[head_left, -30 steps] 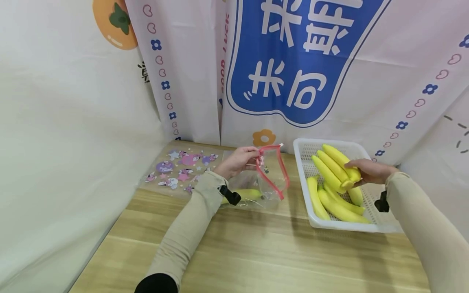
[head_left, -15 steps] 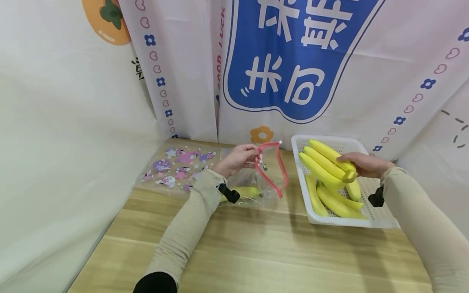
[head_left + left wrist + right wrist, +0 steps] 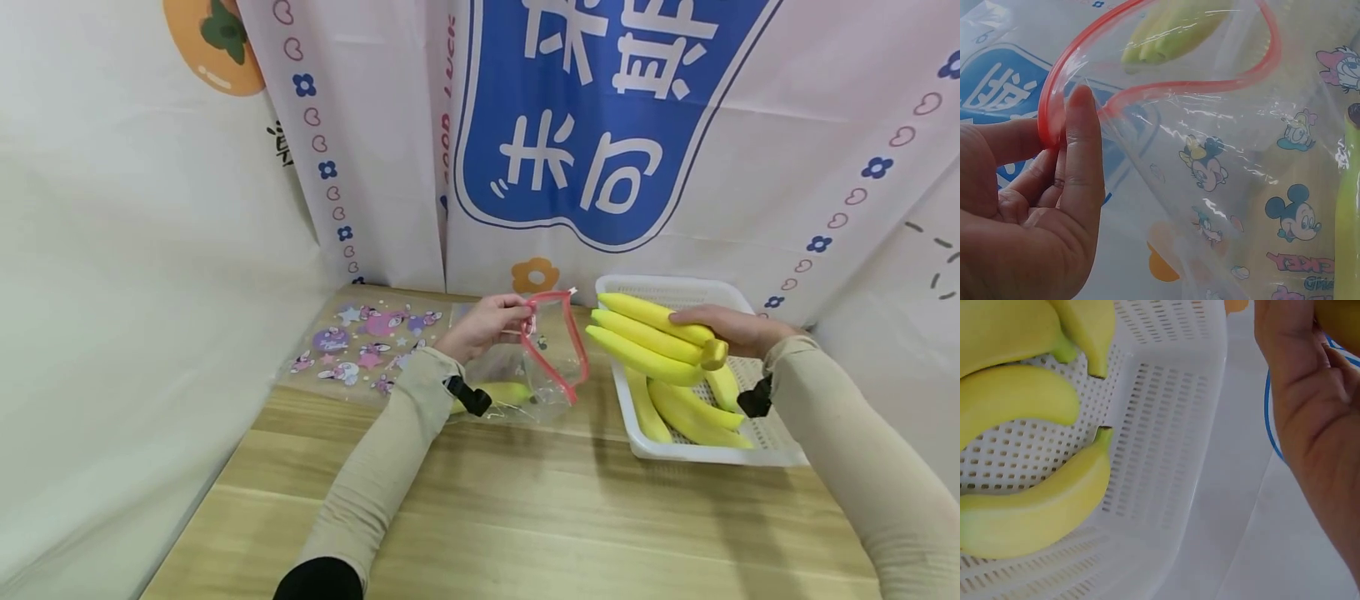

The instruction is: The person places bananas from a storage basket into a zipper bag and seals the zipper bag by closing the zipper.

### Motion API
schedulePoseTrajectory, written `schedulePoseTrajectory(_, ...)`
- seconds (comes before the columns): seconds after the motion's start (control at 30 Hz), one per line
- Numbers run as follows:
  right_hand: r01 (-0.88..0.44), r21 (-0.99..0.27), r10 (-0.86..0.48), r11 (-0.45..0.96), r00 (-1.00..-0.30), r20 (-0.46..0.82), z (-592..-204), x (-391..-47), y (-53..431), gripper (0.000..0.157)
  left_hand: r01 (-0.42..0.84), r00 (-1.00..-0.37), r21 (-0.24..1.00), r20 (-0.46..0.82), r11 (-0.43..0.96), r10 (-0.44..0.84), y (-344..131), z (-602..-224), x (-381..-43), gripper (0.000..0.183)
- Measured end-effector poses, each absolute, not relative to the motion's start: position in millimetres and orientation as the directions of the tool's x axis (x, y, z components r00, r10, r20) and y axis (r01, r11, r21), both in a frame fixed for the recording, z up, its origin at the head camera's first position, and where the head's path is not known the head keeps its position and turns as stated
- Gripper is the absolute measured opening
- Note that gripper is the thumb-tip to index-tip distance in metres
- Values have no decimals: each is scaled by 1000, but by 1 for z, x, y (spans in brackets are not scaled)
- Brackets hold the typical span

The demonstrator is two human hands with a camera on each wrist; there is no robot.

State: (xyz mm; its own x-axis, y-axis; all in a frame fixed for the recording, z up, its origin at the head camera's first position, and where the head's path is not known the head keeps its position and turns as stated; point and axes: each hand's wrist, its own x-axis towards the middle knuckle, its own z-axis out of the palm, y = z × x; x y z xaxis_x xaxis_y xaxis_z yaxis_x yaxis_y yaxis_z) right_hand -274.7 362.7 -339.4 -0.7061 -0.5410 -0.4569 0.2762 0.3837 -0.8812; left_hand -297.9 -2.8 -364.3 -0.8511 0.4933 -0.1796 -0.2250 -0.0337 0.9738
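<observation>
My left hand pinches the red rim of a clear zip bag printed with cartoon characters, and the bag's mouth gapes toward the right. Inside the bag lies a yellow banana, partly hidden by my left wrist. My right hand grips a bunch of bananas near its stem end, raised above the basket's left side with the tips pointing left at the bag. Below it, in the white basket, rest several loose bananas.
A flat clear sheet with pink and purple cartoon prints lies at the table's back left. The wooden table reaches toward me in front. A printed cloth hangs right behind the bag and basket.
My right hand has carried the bunch of bananas left, from over the basket's middle to its left rim, turning the tips toward the bag. The left hand stays at the bag's rim.
</observation>
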Motion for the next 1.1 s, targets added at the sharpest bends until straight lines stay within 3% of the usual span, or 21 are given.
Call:
schedulePoseTrajectory(0.27,258,-870,-539,420,-700,-468,-335,-271,344,45,-230,-841,973,-197,-4,504,-1,-366,-297,28)
schedulePoseTrajectory(0.67,183,-859,-565,478,-685,-460,-332,-279,309,47,-214,-857,977,-182,-13,483,0,-364,-299,23)
schedulePoseTrajectory(1.1,302,-844,-546,444,-655,-522,-337,-280,280,49,-214,-859,977,-177,-23,480,-5,-363,-295,21)
